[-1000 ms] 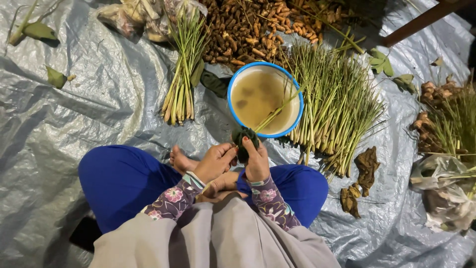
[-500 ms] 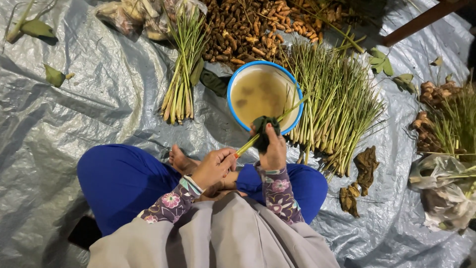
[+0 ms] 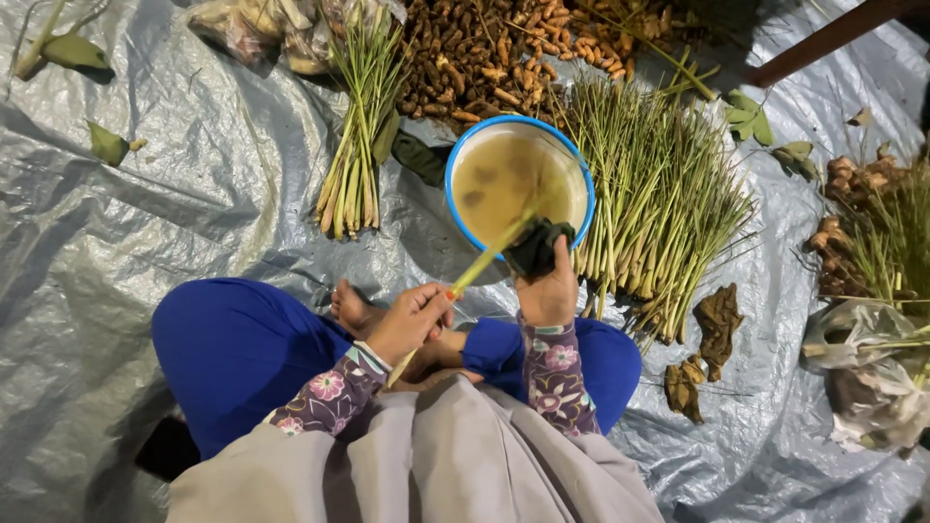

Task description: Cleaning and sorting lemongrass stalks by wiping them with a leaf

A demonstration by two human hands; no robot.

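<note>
I sit cross-legged on a grey tarp [image 3: 145,223]. My left hand [image 3: 412,320] grips the thick end of a lemongrass stalk [image 3: 489,254] that slants up over a blue-rimmed basin [image 3: 463,153] of cloudy brown water. My right hand [image 3: 547,289] holds a dark green scrubbing cloth [image 3: 539,244] against the stalk at the basin's near rim. A large spread of lemongrass [image 3: 654,199] lies just right of the basin, and a tied bundle of lemongrass [image 3: 354,145] lies to its left.
A heap of brown turmeric roots [image 3: 484,48] sits behind the basin. Ginger roots [image 3: 848,213] and a crumpled plastic bag [image 3: 862,378] lie at the right. Dry leaf scraps [image 3: 712,329] lie near my right knee. Green leaves [image 3: 77,53] rest at the far left.
Both hands rose from my lap toward the basin. The cloth and the stalk's tip moved up over the basin's near rim and the water.
</note>
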